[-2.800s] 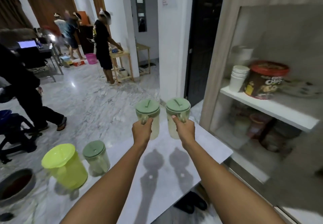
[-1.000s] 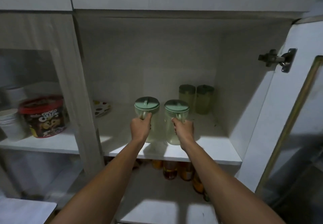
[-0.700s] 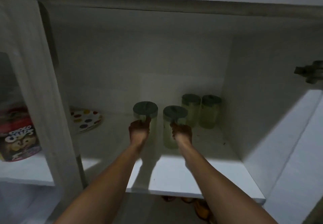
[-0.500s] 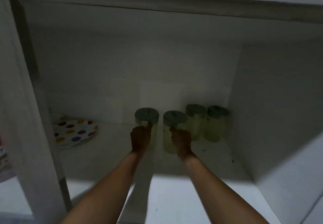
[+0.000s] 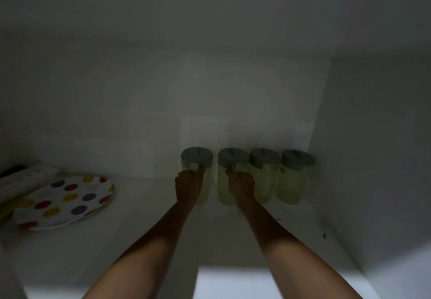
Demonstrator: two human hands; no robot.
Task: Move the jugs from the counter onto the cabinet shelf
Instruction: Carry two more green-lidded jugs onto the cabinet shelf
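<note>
Four pale-green jugs in a row at the back of the cabinet shelf [image 5: 291, 247], upright, lids dark green. Left-held jug [image 5: 197, 175] gripped at its handle by the left hand [image 5: 187, 187]; right-held jug [image 5: 229, 177] gripped the same way by the right hand [image 5: 241, 185]. Fingers [image 5: 200, 170] of each hand curled tight round a handle just under the lid — closed on it, not spread. Both carried jugs apparently down on the shelf or nearly so, though contact under the bases impossible to confirm in this gloom.

Right-held jug just beside a third jug [image 5: 263, 175], perhaps touching; a fourth jug [image 5: 295, 177] beyond, close to the side wall. Likely risk: a nudge sideways on release, knocking the third jug into the fourth, or a knuckle catching a lid on the way out. Letting go before the bases sit flat — a tip or a wobble. Contents, if any, unreadable, so weight and slosh unknown.

Spotted plate [image 5: 63, 201] well apart on the left, resting partly on something pale and cut off by the frame edge. Handles mostly hidden behind the hands; shelf's front edge half lost in shadow; small dark specks on the right too small to identify.
</note>
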